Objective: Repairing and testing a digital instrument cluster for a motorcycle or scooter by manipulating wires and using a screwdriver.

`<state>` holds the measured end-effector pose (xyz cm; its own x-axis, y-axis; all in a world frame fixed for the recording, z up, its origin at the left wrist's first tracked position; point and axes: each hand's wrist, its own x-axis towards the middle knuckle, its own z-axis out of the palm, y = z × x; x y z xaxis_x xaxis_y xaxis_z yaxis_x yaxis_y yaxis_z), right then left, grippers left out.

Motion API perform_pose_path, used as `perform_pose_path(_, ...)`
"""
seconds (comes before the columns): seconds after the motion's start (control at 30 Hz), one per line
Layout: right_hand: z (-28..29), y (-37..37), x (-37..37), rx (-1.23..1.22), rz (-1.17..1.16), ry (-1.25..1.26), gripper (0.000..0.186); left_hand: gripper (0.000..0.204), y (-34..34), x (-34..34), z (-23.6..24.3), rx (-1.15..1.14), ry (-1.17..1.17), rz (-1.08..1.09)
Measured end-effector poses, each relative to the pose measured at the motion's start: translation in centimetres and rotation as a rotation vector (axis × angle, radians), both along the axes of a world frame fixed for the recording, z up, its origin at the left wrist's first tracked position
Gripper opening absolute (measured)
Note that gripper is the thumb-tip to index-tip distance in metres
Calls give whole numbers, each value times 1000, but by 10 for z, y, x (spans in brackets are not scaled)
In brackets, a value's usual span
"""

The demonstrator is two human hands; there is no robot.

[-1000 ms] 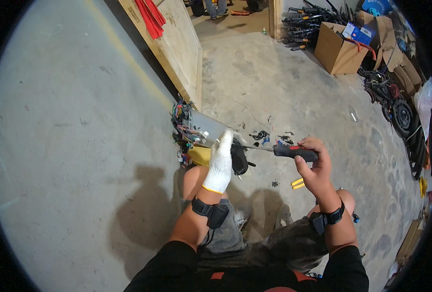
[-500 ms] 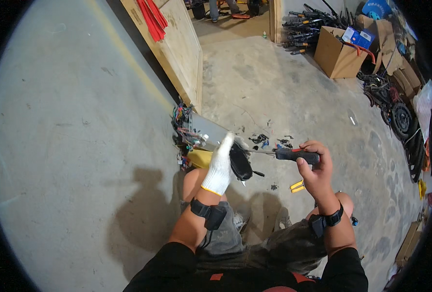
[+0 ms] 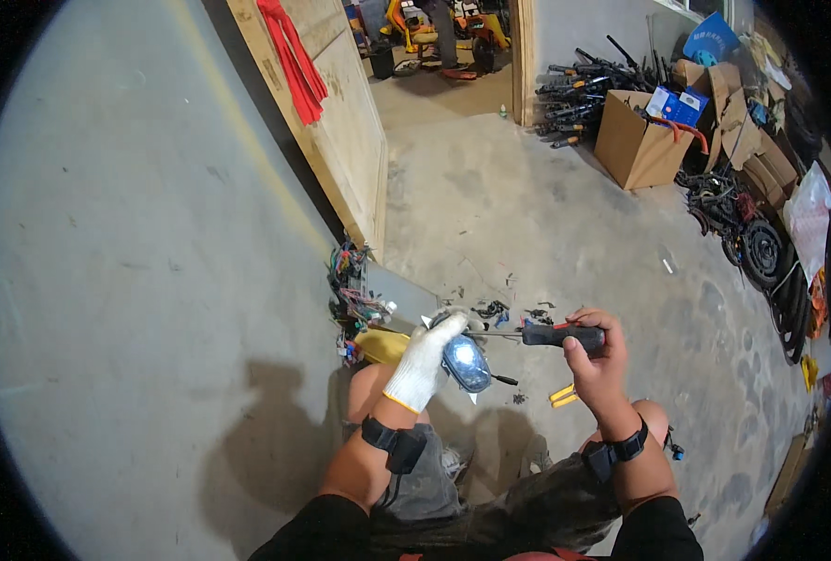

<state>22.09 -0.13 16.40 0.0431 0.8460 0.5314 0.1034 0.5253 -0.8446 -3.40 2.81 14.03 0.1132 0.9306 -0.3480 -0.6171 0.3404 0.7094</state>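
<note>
Screwdriver (image 3: 554,335) up against the oval part (image 3: 468,365), work apparently unfinished

And here we are, mid-job by my reading; the oval part is tilted, glossy and catching a bright glare, held above the floor (image 3: 499,215) in the left grip (image 3: 429,355), white-gloved and clamped on its upper end; the right grip (image 3: 598,360), bare, is wrapped round the screwdriver's handle, to the right of the oval part — the shaft points in at it, but the tip is lost by the glove, so whether it meets a screw I cannot tell!

What's done? No piece looks detached from the oval part, so I'd judge the screwdriver stage incomplete; how much is left is hidden.

Beyond the oval part, dark scraps (image 3: 493,309) lie about — came from it or not, no telling; off to its left, a grey box (image 3: 399,295), bundled wires (image 3: 354,292) and a yellow piece (image 3: 380,346); to its lower right, a yellow-handled tool (image 3: 563,397), untouched.
</note>
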Motion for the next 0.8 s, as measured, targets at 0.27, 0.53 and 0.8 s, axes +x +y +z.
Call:
perform_pose_path(0.27,-1,11,16,-56,-171,286,19,17,1,0,-8,20,11,17)
perform_pose_path(0.53,-3,24,10,-166,-4,-305,16,30,-1,20,-2,76,40,-55)
perform_pose_path(0.8,-28,21,-38,-143,144,-571,31,32,4,44,-14,190,136,8)
